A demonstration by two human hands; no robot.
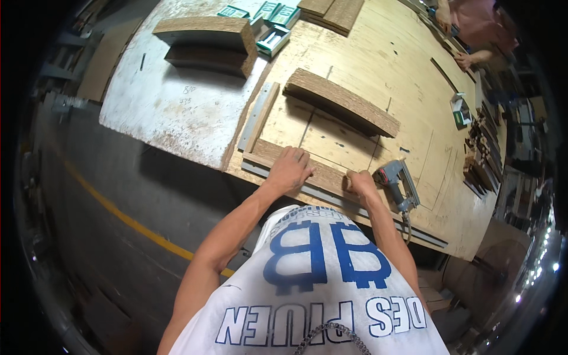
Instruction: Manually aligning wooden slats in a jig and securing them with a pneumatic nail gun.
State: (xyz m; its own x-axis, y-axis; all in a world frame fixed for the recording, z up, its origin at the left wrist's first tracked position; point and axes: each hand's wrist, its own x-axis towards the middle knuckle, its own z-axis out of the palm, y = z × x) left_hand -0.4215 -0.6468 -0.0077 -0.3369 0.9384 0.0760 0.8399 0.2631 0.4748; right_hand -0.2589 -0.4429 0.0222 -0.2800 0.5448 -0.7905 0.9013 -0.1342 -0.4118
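Observation:
A flat brown wooden board (pixel 328 176) lies along the near edge of the plywood worktable, against a wood-and-metal fence strip (pixel 349 206). My left hand (pixel 290 169) rests on it towards its left end, fingers bent and gripping it. At the board's right end my right hand (pixel 361 184) is closed, fingers curled in and gripping it; the fingertips are partly hidden. Just right of that hand lies a grey and black nail gun (pixel 397 182) with an air hose (pixel 407 228). Beyond my hands, a thick wooden piece (pixel 343 102) stands on edge.
A side fence (pixel 258 117) meets the front strip at the left corner. Thick wooden pieces (pixel 204 36), green-and-white boxes (pixel 273 39) and stacked boards (pixel 334 13) lie farther back. Wood strips (pixel 482 157) and an open box (pixel 460 110) are right, near another person's hand (pixel 465 60).

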